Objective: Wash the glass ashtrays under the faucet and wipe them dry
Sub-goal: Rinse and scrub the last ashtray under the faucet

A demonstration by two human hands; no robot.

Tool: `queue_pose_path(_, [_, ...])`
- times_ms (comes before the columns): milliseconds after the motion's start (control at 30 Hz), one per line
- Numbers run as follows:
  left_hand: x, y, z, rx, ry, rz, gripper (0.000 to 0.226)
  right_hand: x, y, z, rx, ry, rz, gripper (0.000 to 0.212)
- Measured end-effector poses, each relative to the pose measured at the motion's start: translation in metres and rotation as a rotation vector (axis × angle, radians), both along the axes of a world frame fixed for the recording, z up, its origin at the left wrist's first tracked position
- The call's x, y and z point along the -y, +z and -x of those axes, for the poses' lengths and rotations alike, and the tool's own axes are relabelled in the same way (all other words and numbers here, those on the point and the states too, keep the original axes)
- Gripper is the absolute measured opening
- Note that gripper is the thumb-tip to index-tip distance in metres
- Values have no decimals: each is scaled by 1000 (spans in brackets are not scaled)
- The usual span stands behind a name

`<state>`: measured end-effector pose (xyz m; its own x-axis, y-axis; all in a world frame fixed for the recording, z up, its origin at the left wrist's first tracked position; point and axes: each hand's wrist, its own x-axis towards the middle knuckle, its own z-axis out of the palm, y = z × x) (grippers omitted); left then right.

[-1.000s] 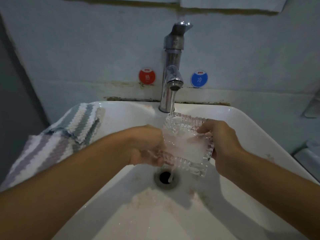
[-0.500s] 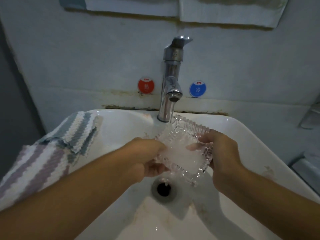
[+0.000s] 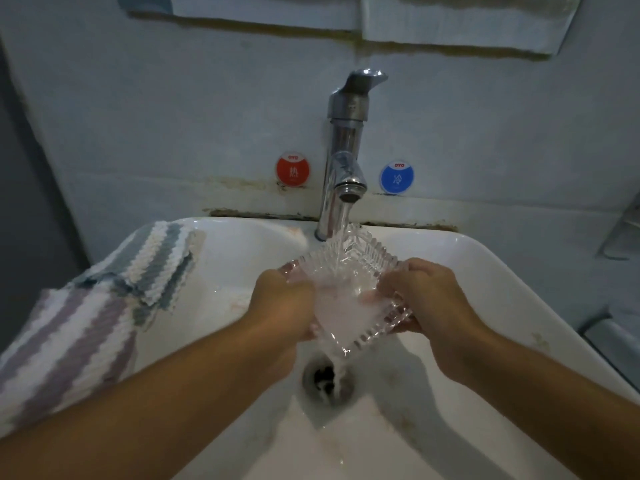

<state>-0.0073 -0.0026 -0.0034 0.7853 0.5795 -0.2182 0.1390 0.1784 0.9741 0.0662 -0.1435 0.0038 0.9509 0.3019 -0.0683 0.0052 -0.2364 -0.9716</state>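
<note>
Under the faucet (image 3: 346, 161), over the sink (image 3: 485, 271), sits the glass ashtray (image 3: 349, 289), turned so a corner points at the tap. A second ago it was flatter to me; now I have spun it. My left hand (image 3: 282, 306) grips one side and my right hand (image 3: 429, 299) grips the other. Water pours off the low corner into the drain (image 3: 325, 381). I think the rinse is nearly done. The striped towel (image 3: 104, 306) waits on the rim.
</note>
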Motion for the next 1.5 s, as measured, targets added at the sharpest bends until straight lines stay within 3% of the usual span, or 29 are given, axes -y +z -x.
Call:
queue_pose_path(100, [-2, 0, 0, 13, -8, -141, 19, -1, -2, 4, -7, 77, 157, 16])
queue_pose_path(200, [0, -3, 1, -1, -44, -219, 16, -2, -7, 9, -41, 115, 125, 14])
queue_pose_path(433, [2, -9, -5, -69, -139, -262, 29, -2, -7, 7, 38, -47, 53, 23])
queue_pose_path(600, [17, -12, 1, 32, -230, -13, 29, -4, -12, 5, 63, -136, -9, 18])
queue_pose_path(700, [25, -7, 9, -5, -304, 115, 20, -3, -10, 3, 79, -179, -71, 18])
queue_pose_path(800, [26, -12, 6, -13, -227, 55, 30, -4, -11, 4, 95, -180, -71, 19])
queue_pose_path(967, [21, -6, 1, -23, -295, 43, 19, -4, -12, 4, 30, -147, -96, 17])
queue_pose_path(1067, [14, -10, -1, -76, -222, 36, 16, -5, -16, 6, 10, -63, -74, 9])
queue_pose_path(1300, [14, -15, 4, 20, -68, 4, 10, -6, -17, 14, -23, 178, -149, 34])
queue_pose_path(1500, [12, -20, -2, -25, 6, -103, 26, -8, -22, 16, 29, 196, -93, 47])
